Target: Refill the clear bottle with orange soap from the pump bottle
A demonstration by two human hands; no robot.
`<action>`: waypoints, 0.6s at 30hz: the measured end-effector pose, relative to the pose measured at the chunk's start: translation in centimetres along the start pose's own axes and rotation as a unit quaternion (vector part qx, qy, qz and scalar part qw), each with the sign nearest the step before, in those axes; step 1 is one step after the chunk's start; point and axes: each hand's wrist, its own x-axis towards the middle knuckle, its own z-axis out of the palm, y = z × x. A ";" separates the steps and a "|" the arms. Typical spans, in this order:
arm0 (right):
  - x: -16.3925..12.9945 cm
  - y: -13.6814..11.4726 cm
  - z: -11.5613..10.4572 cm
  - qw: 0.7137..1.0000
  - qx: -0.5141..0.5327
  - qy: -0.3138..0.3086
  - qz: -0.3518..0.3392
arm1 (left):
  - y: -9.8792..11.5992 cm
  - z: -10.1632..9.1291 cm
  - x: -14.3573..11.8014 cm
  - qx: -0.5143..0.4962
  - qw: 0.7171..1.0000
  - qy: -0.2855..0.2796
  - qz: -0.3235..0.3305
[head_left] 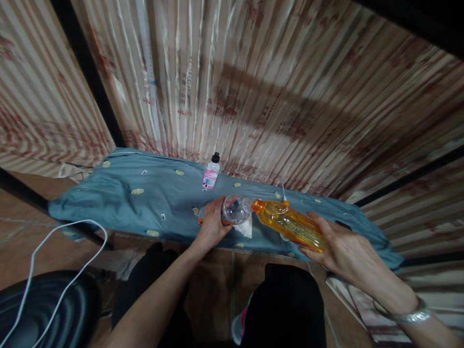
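— What has each grip got?

— The right hand (340, 246) is wrapped around an orange bottle (290, 223), tilted so its neck meets the mouth of a clear bottle (232, 209). The left hand (212, 224) is closed on that clear bottle, which lies on its side.

— Where are they?

— Over the near edge of the tabletop, on a blue-grey cloth (145, 193). A white tissue (245, 228) lies just under the clear bottle.

— Anything else?

— A small pink-labelled bottle (211, 172) stands upright farther back, near the striped curtain (253, 87). A white cable (54, 261) runs at near left.
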 end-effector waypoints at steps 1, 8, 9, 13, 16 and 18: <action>0.0 0.0 -0.1 1.000 0.003 0.001 0.000 | 0.0 0.0 0.0 -0.001 1.000 -0.001 -0.001; 0.2 0.0 -0.3 1.000 -0.010 -0.005 0.003 | 0.1 -0.2 0.0 -0.014 1.000 -0.015 -0.018; 0.2 0.0 -0.3 1.000 -0.012 -0.008 0.002 | 0.1 -0.2 0.0 -0.014 1.000 -0.017 -0.019; 0.2 0.0 -0.4 1.000 -0.013 -0.009 0.000 | 0.2 -0.2 0.0 -0.011 1.000 -0.015 -0.018; 0.2 0.0 -0.5 1.000 -0.015 -0.008 0.000 | 0.2 -0.1 0.0 -0.014 1.000 -0.013 -0.022; 0.3 0.0 -0.5 1.000 -0.020 -0.007 -0.002 | 0.2 -0.1 0.0 -0.020 0.999 -0.016 -0.024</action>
